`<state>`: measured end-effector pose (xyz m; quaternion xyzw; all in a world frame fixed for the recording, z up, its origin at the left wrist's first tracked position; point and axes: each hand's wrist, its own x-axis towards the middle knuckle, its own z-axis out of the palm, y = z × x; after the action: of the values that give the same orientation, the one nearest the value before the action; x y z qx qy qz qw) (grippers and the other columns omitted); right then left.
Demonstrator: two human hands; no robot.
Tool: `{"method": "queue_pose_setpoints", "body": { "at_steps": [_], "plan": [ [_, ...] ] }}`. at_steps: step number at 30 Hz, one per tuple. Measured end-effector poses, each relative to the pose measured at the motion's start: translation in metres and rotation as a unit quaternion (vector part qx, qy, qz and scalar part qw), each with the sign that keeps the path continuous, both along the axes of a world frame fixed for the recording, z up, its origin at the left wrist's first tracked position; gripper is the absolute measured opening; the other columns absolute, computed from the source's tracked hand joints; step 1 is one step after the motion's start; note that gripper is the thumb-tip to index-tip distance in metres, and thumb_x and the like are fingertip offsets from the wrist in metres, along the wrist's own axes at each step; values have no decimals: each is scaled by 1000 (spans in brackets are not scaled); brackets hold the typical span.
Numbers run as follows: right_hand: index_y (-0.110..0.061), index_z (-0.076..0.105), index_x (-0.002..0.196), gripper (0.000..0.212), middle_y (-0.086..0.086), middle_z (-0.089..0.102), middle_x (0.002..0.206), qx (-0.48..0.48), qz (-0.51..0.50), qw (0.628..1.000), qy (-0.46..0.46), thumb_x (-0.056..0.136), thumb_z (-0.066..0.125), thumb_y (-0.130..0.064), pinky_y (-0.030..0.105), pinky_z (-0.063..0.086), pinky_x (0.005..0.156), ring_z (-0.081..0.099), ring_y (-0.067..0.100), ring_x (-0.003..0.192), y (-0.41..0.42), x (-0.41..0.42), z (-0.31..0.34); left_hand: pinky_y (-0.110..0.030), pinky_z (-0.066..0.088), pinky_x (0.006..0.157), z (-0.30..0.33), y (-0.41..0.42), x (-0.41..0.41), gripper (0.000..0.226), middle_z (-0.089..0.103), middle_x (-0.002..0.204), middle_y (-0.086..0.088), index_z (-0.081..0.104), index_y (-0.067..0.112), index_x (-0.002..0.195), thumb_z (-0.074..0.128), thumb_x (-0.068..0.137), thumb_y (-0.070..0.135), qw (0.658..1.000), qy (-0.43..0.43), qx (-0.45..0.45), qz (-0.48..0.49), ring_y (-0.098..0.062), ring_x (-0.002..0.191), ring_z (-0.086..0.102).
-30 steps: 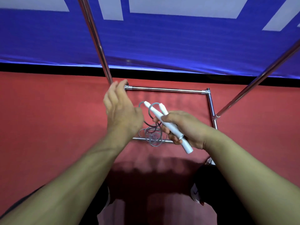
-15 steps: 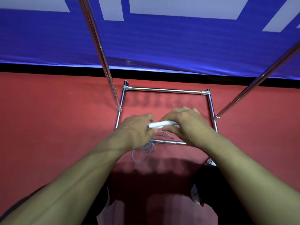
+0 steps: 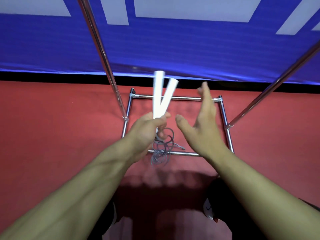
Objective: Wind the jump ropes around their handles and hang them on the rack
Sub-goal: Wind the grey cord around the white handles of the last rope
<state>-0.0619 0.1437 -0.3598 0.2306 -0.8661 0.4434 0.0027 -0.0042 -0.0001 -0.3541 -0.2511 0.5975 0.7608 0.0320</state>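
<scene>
Your left hand point(image 3: 147, 127) grips the two white handles point(image 3: 161, 96) at their lower ends, so they splay upward in a V. Your right hand point(image 3: 202, 122) is spread wide, fingers straight, holding nothing, just beside them. Thin grey rope point(image 3: 161, 149) dangles in blurred coils below your left fist. Underneath stands the shiny metal rack point(image 3: 174, 97) on the red floor point(image 3: 52, 127); its poles run out of view.
</scene>
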Motion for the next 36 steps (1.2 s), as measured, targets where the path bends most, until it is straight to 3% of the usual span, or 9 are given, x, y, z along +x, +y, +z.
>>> {"method": "queue_pose_setpoints", "body": {
  "at_steps": [3,6,10,13,16,20,24,28,36],
  "plan": [
    [-32,29,146,64,-17,56,127,-13,182,953,-242,92,63,-34,15,40,97,54,-9,107,-2,14,2,-24,45,57,16,5,-1,13,38,63,2,51,13,91,42,101,12,960,21,276,46,-14,55,42],
    [-25,50,113,21,-16,64,81,61,235,948,-205,95,61,-30,25,49,76,61,1,75,-5,23,-9,-33,54,74,21,-3,-2,10,45,65,4,51,14,95,43,100,17,946,25,314,78,-14,59,50],
    [-20,59,83,20,-14,49,53,125,187,971,-75,100,50,-25,23,32,57,46,-1,53,-3,13,-8,-39,58,81,13,-16,-2,28,65,86,-6,57,6,110,42,104,30,968,-24,197,155,-24,82,66],
    [-15,62,94,17,-8,48,57,38,80,994,-62,100,50,-25,26,33,57,45,11,56,1,-1,-7,-35,56,72,6,-17,6,41,74,99,-6,64,17,113,38,103,47,988,-155,-3,25,-24,85,67],
    [-17,65,91,17,-5,54,61,84,82,991,-57,99,52,-24,27,33,58,46,12,61,0,-5,-8,-30,50,65,-7,-10,11,21,69,86,-5,66,13,104,52,99,28,965,-160,-179,-102,-18,67,57],
    [-23,65,83,19,-3,63,67,74,105,987,-101,97,53,-26,22,42,60,53,5,60,0,-1,-7,-27,39,96,-17,-6,14,47,51,119,5,50,30,129,68,85,32,879,-42,-453,-144,-16,106,48],
    [-8,68,93,19,-12,51,50,-65,144,968,-195,98,53,-19,18,34,50,41,2,45,1,-1,3,-24,33,95,-16,-1,12,35,51,114,12,57,30,121,64,88,37,879,44,-456,-131,-16,112,47],
    [-22,67,100,12,-8,40,56,-112,186,951,-222,95,57,-17,33,29,52,31,17,54,3,-1,5,-41,50,73,-9,-10,6,16,62,77,6,62,24,93,59,91,39,895,68,-438,-46,-21,76,58],
    [-22,62,91,15,-3,64,73,138,113,983,54,86,56,-9,31,36,64,54,20,70,15,-16,-30,-39,56,59,19,-7,11,21,52,50,11,65,19,83,56,99,28,952,129,-242,-139,-9,44,50]
  ]
}}
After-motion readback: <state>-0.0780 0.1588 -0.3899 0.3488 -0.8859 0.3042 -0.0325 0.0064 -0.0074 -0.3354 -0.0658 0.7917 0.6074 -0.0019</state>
